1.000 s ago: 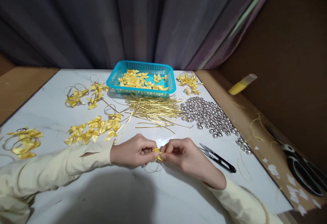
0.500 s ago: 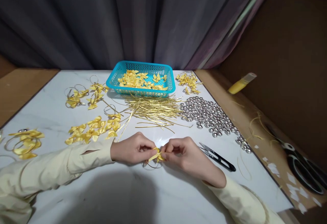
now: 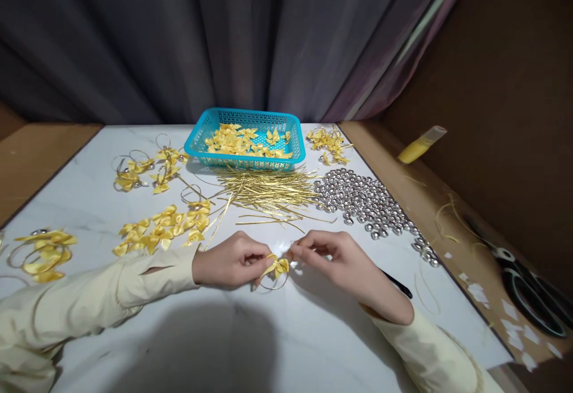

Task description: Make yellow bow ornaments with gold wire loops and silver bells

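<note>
Near the middle of the table, my left hand (image 3: 229, 260) pinches a yellow ribbon bow (image 3: 281, 268) by its left side. A thin loop of gold cord (image 3: 276, 288) hangs below the bow. My right hand (image 3: 336, 260) is just right of the bow, thumb and fingertips pressed together. Whatever that pinch holds, if anything, is too small to make out. Thread snips (image 3: 397, 284) lie partly hidden behind my right wrist. Beyond my hands is a pile of cut gold cords (image 3: 268, 193).
A blue basket (image 3: 245, 159) of yellow bows stands at the back. Silver domed pieces (image 3: 362, 199) are spread at right. Yellow bows (image 3: 156, 229) and looped bows (image 3: 129, 175) lie at left, more looped bows (image 3: 329, 139) at back right. Scissors (image 3: 530, 291) and a yellow-filled tube (image 3: 421, 145) are by the right edge.
My right hand has moved off the bow a little to the right and now covers more of the thread snips. My left hand keeps its hold on the bow.
</note>
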